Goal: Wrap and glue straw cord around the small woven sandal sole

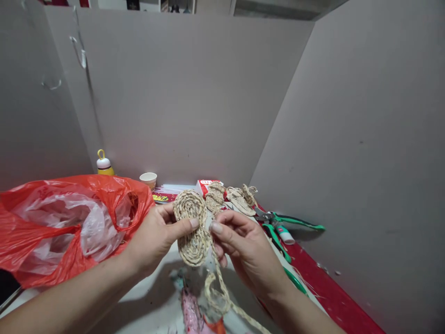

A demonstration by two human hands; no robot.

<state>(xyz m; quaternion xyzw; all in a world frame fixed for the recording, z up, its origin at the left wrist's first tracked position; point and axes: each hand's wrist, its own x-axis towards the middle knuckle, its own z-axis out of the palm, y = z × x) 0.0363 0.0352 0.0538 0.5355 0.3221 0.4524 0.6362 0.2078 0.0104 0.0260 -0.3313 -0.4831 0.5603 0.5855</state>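
My left hand (156, 236) grips a sole-shaped piece of coiled straw braid (192, 248), thumb on its face and fingers behind it. The piece is upright, slightly pinched in at its middle. At its right edge my right hand (239, 241) pinches with thumb and index finger by the start of the loose straw braid (219, 273); the exact grip point is partly hidden. From there the braid hangs down, curls into a loop and runs off toward the bottom edge. Below the piece lies a pink tool with a bluish tip (190, 308), which looks like a glue gun.
A red plastic bag (139, 190) with clear plastic inside fills the left. Behind stand a paper cup (149, 179), a yellow bottle (105, 167) and small woven straw pieces (239, 200). Green-handled pruning shears (295, 221) lie right. Grey panels (181, 93) enclose the table.
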